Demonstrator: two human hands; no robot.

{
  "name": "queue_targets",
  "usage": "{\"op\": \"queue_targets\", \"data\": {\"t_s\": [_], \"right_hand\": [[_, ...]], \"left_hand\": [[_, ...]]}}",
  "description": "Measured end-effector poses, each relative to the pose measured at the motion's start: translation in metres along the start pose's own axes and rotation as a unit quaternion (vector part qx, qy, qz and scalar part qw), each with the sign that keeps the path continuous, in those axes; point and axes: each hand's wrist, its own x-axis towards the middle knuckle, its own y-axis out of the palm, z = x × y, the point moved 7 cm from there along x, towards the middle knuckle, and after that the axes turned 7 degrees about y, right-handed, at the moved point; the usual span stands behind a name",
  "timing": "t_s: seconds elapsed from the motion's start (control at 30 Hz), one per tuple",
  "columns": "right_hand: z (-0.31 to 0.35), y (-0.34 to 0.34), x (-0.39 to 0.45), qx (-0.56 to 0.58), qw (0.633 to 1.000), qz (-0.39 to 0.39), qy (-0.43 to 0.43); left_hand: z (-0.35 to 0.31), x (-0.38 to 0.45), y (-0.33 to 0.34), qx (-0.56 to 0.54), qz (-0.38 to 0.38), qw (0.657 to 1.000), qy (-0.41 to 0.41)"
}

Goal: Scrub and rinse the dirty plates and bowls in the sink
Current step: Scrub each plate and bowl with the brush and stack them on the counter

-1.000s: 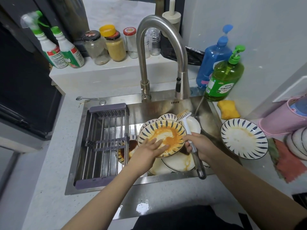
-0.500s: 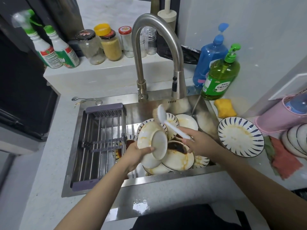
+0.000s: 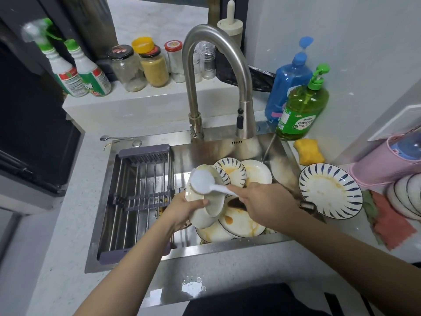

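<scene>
Steel sink (image 3: pixel 145 258): drying rack (image 3: pixel 139 197) on the left side, dirty plates (image 3: pixel 239 221) piled on the right. Left hand (image 3: pixel 182 209) grips an upturned bowl (image 3: pixel 202 216) above the pile, thumb across its base; right hand (image 3: pixel 265 202) is curled round a white brush (image 3: pixel 202 181), head on the bowl. One dirty plate (image 3: pixel 330 190) lies on the counter, right of the sink.

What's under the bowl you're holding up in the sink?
Dirty white plates with orange sauce stains lie stacked under the tilted white bowl held by the left hand. The sink bottom beneath that stack is covered.
</scene>
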Motion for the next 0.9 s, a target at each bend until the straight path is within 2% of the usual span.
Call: {"op": "queue_targets", "data": {"t_s": [0.1,0.27,0.4,0.53,0.63,0.7,0.83,0.9], "right_hand": [[-0.016,-0.006,0.01,-0.016,0.998,0.008,0.055],[0.009,-0.006,-0.004,-0.032,0.999,-0.011,-0.014],[-0.005,-0.01,0.008,-0.048,0.998,0.006,0.045],[0.016,-0.011,-0.006,-0.04,0.999,0.008,-0.002],[0.003,-0.013,0.006,-0.048,0.998,0.012,0.037],[-0.007,-0.014,0.012,-0.035,0.997,0.019,0.064],[0.019,-0.009,-0.007,-0.021,1.0,0.021,0.009],[0.012,-0.007,-0.003,-0.027,0.999,0.016,0.02]], "left_hand": [[-0.003,-0.002,0.001,0.033,0.014,0.999,0.005],[-0.006,0.0,-0.004,0.047,-0.003,0.999,0.016],[-0.006,-0.002,0.001,0.072,0.017,0.997,0.003],[-0.008,-0.002,-0.003,0.091,0.004,0.996,0.01],[-0.009,-0.002,-0.002,0.129,0.012,0.991,0.016],[-0.009,-0.006,-0.001,0.116,0.011,0.993,0.008],[-0.007,-0.007,-0.006,0.044,-0.024,0.999,-0.003],[-0.006,-0.006,-0.008,0.015,-0.037,0.999,-0.005]]}}
